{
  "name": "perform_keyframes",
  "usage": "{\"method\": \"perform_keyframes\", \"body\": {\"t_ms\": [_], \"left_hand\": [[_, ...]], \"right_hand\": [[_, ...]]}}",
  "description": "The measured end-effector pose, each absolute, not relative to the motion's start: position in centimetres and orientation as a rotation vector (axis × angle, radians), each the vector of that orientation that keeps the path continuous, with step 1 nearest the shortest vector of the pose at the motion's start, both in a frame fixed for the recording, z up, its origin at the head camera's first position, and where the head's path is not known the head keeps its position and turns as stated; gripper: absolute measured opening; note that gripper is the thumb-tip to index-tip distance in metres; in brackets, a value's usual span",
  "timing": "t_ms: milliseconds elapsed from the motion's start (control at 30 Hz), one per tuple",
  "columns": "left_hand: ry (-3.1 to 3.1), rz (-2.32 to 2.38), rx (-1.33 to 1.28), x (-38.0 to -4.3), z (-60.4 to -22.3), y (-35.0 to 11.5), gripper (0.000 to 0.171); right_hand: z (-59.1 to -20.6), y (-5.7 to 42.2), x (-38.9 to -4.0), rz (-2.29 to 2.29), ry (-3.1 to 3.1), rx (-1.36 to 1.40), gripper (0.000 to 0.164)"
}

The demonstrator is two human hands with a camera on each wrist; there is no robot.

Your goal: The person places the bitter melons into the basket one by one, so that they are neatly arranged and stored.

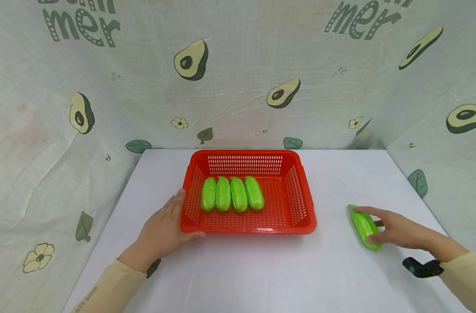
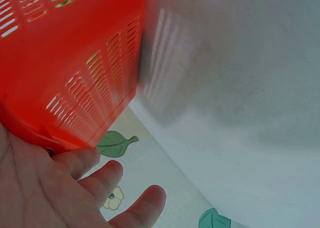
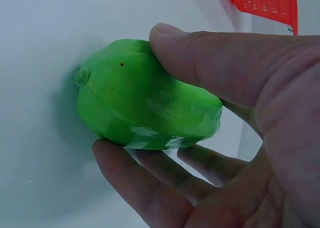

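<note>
My right hand [image 1: 398,228] holds a shiny green, ridged, oblong fruit [image 1: 363,226] at the right part of the white table. In the right wrist view, the thumb lies along one side of the green fruit [image 3: 145,97] and the fingers are on the other. A red plastic basket [image 1: 257,230] stands mid-table, with several matching green fruits [image 1: 239,194] side by side in its left half. At the basket's left front corner rests my left hand [image 1: 163,230], its fingers extended along the side. The left wrist view shows the basket wall [image 2: 95,87] above those fingers.
The white table [image 1: 241,274] meets a pale cloth backdrop [image 1: 238,108] printed with avocados and leaves at the back and sides. A black strap [image 1: 421,267] sits at the right wrist. The basket's raised, slotted walls surround the fruits.
</note>
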State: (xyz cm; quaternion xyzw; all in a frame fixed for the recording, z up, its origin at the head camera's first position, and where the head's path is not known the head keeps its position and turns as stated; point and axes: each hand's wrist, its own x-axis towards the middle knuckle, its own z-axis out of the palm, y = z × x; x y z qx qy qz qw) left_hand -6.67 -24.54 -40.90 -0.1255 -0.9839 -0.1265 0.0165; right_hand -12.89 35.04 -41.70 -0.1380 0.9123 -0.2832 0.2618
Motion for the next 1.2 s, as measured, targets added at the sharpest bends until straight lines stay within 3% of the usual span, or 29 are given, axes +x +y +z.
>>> {"method": "perform_keyframes", "body": {"t_ms": [733, 1200], "left_hand": [[-3.074, -0.385, -0.358, -6.7, -41.3, -24.7, 0.128], [-3.081, -0.405, -0.345, -6.6, -41.2, -24.7, 0.133]], "right_hand": [[-41.2, 35.1, -13.0, -0.838, 2.466, -0.386, 0.083], [-36.8, 33.0, -15.3, -0.838, 2.546, -0.472, 0.083]]}}
